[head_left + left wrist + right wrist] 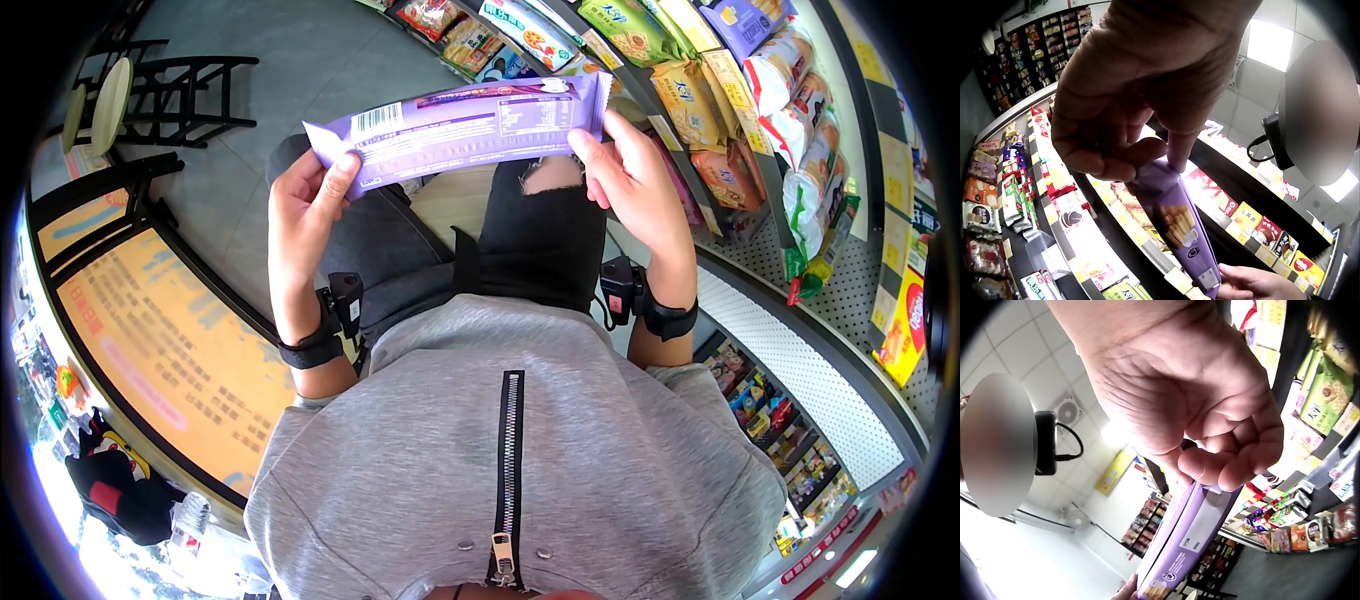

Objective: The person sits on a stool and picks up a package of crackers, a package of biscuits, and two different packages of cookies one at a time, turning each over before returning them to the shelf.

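Observation:
A long purple snack packet (450, 130) is held level between both hands in the head view, its barcode and printed table facing up. The left hand (308, 205) pinches its left end, thumb on top. At the right end the right hand (635, 180) grips it between thumb and fingers. In the left wrist view the packet (1182, 228) shows a picture of stick biscuits and a cup, with the left hand (1147, 87) at its upper end. The right wrist view has the right hand (1191, 400) pinching the packet's (1185, 544) near end.
Shelves with bagged snacks (700, 100) curve along the right, above a perforated shelf board (800, 350). Black stools (190, 90) stand on the grey floor (290, 60) at the upper left. A yellow-topped table (170, 340) lies left of the person's legs.

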